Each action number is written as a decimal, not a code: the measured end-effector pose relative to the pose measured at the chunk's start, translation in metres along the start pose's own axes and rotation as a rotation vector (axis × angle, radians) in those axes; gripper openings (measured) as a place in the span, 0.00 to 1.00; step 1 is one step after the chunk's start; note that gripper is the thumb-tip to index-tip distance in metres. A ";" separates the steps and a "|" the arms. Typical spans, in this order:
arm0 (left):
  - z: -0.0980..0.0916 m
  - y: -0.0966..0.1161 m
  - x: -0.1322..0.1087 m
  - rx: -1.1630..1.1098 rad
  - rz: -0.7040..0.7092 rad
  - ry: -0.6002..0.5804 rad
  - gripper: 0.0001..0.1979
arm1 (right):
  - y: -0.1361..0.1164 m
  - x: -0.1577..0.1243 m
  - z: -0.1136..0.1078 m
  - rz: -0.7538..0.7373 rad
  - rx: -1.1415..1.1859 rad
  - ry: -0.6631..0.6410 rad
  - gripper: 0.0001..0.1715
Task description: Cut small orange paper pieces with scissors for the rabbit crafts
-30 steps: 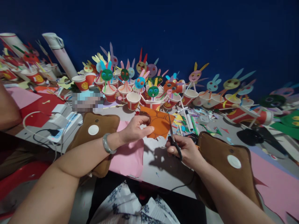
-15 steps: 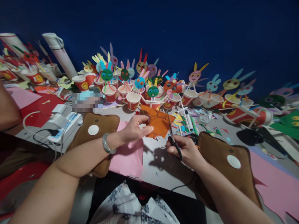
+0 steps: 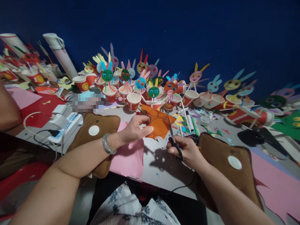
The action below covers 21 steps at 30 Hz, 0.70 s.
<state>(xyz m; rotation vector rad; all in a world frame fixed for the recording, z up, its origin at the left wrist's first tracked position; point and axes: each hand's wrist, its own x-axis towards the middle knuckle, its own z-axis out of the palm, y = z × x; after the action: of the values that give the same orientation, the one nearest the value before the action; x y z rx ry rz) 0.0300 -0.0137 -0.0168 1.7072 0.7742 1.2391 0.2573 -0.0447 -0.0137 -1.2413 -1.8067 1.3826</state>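
My left hand [image 3: 137, 128] pinches the left edge of an orange sheet of paper [image 3: 158, 125], which has dark curved outlines drawn on it and a jagged lower edge. The sheet is held above the table. Black-handled scissors [image 3: 175, 145] are in my right hand [image 3: 185, 151], fingers wrapped round the loops. Their blades point up and lie against the right part of the orange paper. Whether the blades are parted is hard to make out. Under my left wrist lies a pink sheet [image 3: 131, 159].
Brown cushion-like pads [image 3: 105, 125] [image 3: 225, 165] lie on both sides. Behind stand several paper cups [image 3: 133, 101] with paper rabbit faces. Markers [image 3: 189, 120] and scraps lie at centre right. A power strip [image 3: 67, 128], a flask [image 3: 59, 53] and another person's arm [image 3: 8, 109] are at left.
The orange paper has tilted very slightly in my left hand. My right hand and the scissors have shifted a touch to the right; all else looks the same.
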 end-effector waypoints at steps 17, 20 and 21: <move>-0.001 0.004 0.001 0.001 -0.021 0.024 0.11 | 0.001 0.000 0.001 0.018 0.036 0.001 0.29; -0.001 0.004 0.001 0.001 -0.020 0.026 0.11 | 0.002 0.000 0.000 0.015 0.037 -0.002 0.29; -0.001 0.004 0.001 0.001 -0.022 0.028 0.11 | 0.003 0.000 0.000 0.015 0.037 -0.005 0.29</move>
<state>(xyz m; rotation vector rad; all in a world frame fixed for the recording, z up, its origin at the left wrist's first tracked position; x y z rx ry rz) 0.0291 -0.0138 -0.0128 1.6807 0.8082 1.2498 0.2580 -0.0444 -0.0163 -1.2360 -1.7706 1.4217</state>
